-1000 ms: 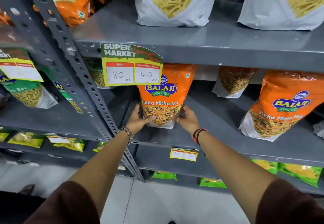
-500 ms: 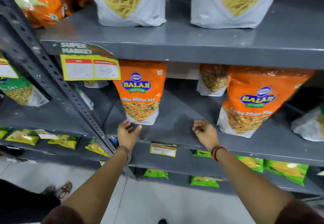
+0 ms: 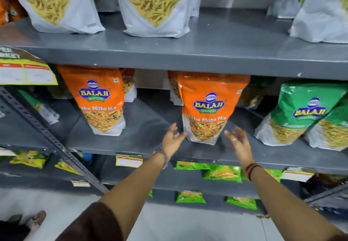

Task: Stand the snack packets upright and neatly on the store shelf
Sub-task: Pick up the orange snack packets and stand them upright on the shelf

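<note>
Even, fairly dim overhead light leaves a soft sheen on the grey painted metal upper shelf [image 3: 216, 39], while the recess behind the glossy orange snack packets [image 3: 211, 107] falls into shadow. Motion blur smears both open hands, worst on the right hand [image 3: 237, 139], and the yellow price tag [image 3: 26, 71] is unreadable. Wide-angle distortion bows the shelf lines toward the edges.

We see a grey metal middle shelf [image 3: 150, 137] carrying two upright orange packets, the left orange packet [image 3: 99, 99] and the right orange packet [image 3: 209, 108], well apart. Two green packets [image 3: 301, 110] lean at its right end. White packets [image 3: 154, 5] stand on the upper shelf [image 3: 226, 39].
</note>
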Demonstrator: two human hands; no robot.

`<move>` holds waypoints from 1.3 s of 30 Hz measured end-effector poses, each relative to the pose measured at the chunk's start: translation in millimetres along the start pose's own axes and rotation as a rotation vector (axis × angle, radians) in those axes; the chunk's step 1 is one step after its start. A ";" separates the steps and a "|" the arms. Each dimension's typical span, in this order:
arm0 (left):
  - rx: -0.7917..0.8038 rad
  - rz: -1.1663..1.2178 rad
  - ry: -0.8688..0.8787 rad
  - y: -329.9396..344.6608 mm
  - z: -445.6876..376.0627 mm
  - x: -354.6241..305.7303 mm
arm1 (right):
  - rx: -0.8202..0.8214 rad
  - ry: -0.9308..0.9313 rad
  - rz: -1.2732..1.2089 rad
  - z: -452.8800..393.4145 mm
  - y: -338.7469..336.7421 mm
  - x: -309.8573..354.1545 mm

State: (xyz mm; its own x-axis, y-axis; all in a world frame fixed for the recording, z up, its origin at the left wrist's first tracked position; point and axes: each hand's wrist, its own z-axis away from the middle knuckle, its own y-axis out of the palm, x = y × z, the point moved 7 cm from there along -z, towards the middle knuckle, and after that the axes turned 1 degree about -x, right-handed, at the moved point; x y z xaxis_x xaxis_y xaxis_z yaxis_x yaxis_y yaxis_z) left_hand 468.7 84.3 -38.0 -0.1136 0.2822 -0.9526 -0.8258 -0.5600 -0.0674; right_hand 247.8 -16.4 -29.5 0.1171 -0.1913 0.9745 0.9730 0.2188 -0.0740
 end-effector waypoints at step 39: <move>0.043 -0.015 -0.009 -48.4 -11.5 3.3 | 0.172 0.155 -0.063 5.4 107.9 13.7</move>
State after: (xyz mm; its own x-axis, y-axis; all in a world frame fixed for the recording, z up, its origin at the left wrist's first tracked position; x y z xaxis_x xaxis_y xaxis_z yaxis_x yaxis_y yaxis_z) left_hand 514.7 103.3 -41.3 -0.1055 0.2972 -0.9490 -0.8502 -0.5219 -0.0689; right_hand 353.3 9.8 -23.0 0.0996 -0.3517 0.9308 0.9325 0.3594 0.0360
